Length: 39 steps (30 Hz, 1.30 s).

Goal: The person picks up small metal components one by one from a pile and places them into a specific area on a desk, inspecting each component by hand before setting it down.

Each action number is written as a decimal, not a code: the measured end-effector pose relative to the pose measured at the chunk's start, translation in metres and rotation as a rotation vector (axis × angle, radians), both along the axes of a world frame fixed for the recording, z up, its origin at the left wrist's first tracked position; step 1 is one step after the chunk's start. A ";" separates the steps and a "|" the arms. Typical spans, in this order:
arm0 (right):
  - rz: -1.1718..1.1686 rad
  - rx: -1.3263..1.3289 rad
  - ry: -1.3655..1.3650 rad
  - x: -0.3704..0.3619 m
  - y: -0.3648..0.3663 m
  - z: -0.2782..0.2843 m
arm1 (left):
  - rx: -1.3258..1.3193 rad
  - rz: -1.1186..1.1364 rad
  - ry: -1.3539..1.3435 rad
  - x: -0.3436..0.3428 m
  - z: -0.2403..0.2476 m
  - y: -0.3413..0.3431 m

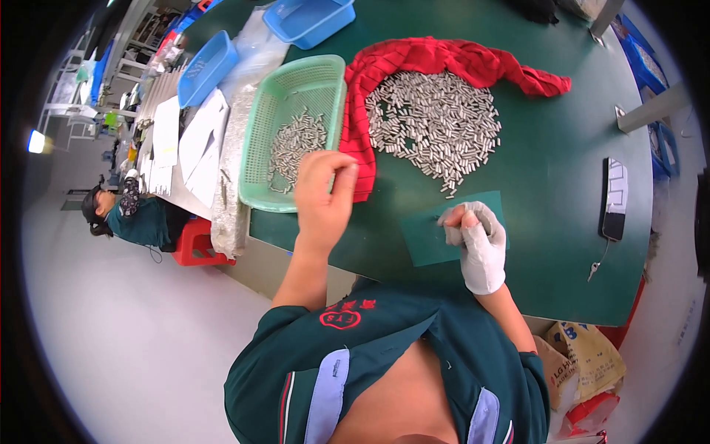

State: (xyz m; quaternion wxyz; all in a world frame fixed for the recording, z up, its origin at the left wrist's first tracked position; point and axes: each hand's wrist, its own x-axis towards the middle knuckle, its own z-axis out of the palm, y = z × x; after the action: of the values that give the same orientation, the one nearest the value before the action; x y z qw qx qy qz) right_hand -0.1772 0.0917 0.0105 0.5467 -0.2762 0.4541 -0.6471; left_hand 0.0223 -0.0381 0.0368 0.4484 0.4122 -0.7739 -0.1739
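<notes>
My bare left hand is over the near right edge of a green mesh basket, its fingers curled in toward the thumb. Whatever it may hold is hidden. Small silver metal pins lie loose inside the basket. My right hand wears a white glove with bare fingertips. Thumb and fingers are pinched together above a thin green sheet; anything between them is too small to make out. Beyond this hand spreads a big heap of the same silver pins on the green table.
A red checked cloth curves around the heap's left and far sides. Blue trays stand far left, near white papers. A phone with a key lies at right. Another person sits at far left.
</notes>
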 end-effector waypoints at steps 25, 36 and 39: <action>-0.100 -0.010 -0.205 -0.021 0.011 -0.013 | 0.019 -0.467 -0.495 -0.075 -0.061 0.007; -0.076 -0.026 -0.203 -0.019 0.012 -0.014 | 0.371 -0.609 -0.055 -0.056 -0.052 0.014; -0.070 -0.022 -0.201 -0.016 0.012 -0.012 | 0.428 -0.621 0.002 -0.051 -0.052 0.016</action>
State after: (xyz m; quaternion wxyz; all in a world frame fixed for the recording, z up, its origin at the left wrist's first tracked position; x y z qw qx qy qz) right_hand -0.1932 0.1039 -0.0014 0.5635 -0.1996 0.3992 -0.6951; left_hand -0.0285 -0.0220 -0.0152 0.2785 0.2423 -0.8077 -0.4597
